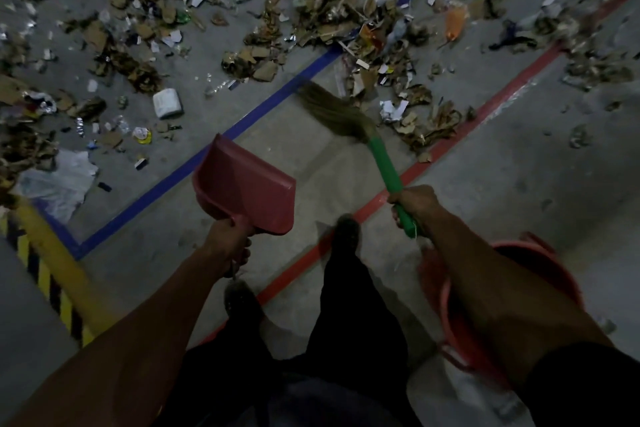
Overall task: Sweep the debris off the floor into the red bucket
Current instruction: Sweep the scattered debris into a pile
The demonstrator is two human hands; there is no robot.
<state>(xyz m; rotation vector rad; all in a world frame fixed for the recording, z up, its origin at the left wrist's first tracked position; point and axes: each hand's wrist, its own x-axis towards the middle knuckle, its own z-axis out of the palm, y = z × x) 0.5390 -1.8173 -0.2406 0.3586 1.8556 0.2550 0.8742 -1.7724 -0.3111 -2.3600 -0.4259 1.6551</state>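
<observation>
Your left hand (227, 243) grips the red dustpan (246, 187), your right hand (412, 203) grips the green-handled broom (353, 125) beside the debris (322, 17).

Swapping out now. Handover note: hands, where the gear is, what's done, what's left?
Left hand grips the red dustpan by its handle, held up with nothing visible in it.
Right hand grips the broom by its green handle, bristles near the blue line.
Red bucket stands at the right, partly hidden by the arm; contents not visible.
Done: nothing evident.
Left: debris covers the floor ahead; sweep it into the dustpan, tip into the bucket.
</observation>
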